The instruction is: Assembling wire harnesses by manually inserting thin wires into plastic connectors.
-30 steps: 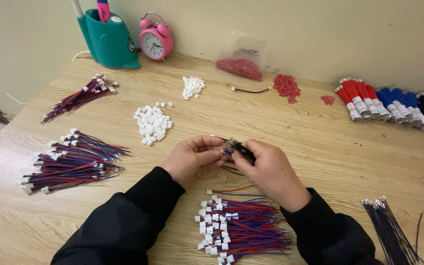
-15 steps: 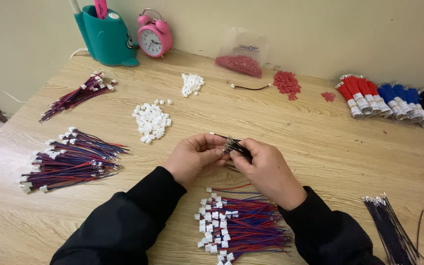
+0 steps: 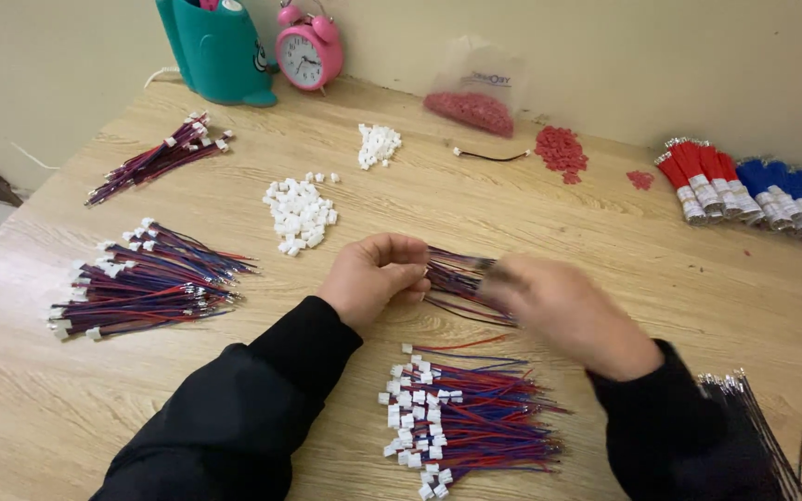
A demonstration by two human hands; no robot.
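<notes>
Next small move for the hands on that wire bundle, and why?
Probably draw the right hand along the wire bundle to straighten it: the left hand pinches one end, the strands fan out loosely between the hands, and the right hand is blurred at the other end.

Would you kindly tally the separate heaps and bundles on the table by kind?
Wire bundles lying loose: 4 (far left, left, near, black at right)
Wire bundle held in the left hand and right hand: 1
White connector heaps: 2
Red heaps: 2
Total: 9
</notes>
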